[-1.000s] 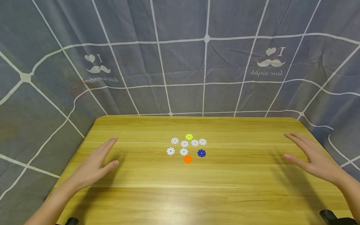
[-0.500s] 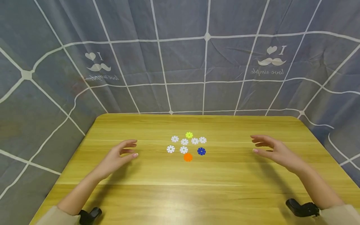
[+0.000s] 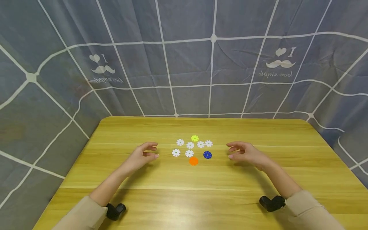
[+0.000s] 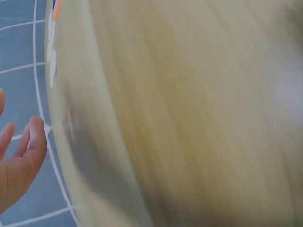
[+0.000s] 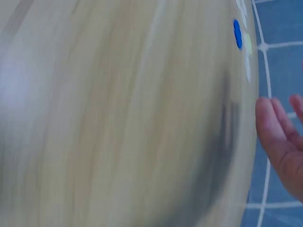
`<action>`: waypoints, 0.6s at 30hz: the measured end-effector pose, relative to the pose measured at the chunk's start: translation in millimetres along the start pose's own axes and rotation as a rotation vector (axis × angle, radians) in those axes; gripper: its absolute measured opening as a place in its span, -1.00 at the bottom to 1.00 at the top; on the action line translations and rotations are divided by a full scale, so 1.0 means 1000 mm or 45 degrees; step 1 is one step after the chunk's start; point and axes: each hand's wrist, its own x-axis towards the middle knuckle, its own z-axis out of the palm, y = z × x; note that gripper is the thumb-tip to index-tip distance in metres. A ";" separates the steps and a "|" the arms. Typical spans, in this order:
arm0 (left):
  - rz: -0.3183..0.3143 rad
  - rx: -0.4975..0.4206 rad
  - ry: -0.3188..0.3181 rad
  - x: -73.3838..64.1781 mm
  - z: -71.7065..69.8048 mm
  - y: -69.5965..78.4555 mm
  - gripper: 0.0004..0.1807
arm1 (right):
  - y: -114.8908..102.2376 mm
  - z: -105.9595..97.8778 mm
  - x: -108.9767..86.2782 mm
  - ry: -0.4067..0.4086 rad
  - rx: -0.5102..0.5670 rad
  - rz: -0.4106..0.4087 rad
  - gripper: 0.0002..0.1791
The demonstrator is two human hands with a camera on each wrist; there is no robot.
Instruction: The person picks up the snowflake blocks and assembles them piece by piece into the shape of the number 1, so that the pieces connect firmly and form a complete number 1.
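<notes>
Several flat notched discs lie loosely grouped on the wooden table (image 3: pixel 184 204). Most are white, like the disc (image 3: pixel 176 152) at the left of the group. A yellow-green disc (image 3: pixel 195 138) lies at the back, an orange disc (image 3: pixel 194 161) at the front and a blue disc (image 3: pixel 207 155) on the right. My left hand (image 3: pixel 141 156) hovers left of the group, fingers relaxed and holding nothing. On the other side my right hand (image 3: pixel 248 155) hovers near the blue disc, its fingers loosely bent around nothing. Both hands are apart from the discs.
A grey-blue curtain (image 3: pixel 189 64) with white lines hangs behind the table and along both sides. Black wrist-worn devices sit at each cuff, the left device (image 3: pixel 115 211) and the right device (image 3: pixel 271 203) close above the tabletop.
Both hands have moved inward from the table's sides toward the discs, the left rightward and the right leftward. Their fingers have gone from straighter to loosely bent. The discs stay put.
</notes>
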 end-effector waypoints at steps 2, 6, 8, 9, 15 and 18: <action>-0.033 -0.045 -0.023 0.005 0.005 -0.001 -0.40 | 0.001 0.007 0.007 0.019 0.005 0.026 -0.31; -0.076 -0.099 -0.055 0.014 0.014 -0.003 -0.39 | 0.003 0.022 0.021 0.078 0.023 0.072 -0.32; -0.076 -0.113 -0.068 0.017 0.018 -0.003 -0.39 | 0.002 0.028 0.028 0.109 0.033 0.086 -0.34; -0.080 -0.125 -0.067 0.019 0.020 -0.004 -0.40 | 0.002 0.031 0.031 0.118 0.044 0.093 -0.35; -0.068 -0.105 -0.018 0.028 0.033 -0.004 -0.42 | -0.002 0.047 0.046 0.164 0.053 0.103 -0.36; -0.054 -0.035 0.016 0.032 0.040 -0.002 -0.44 | -0.005 0.055 0.053 0.188 0.052 0.125 -0.37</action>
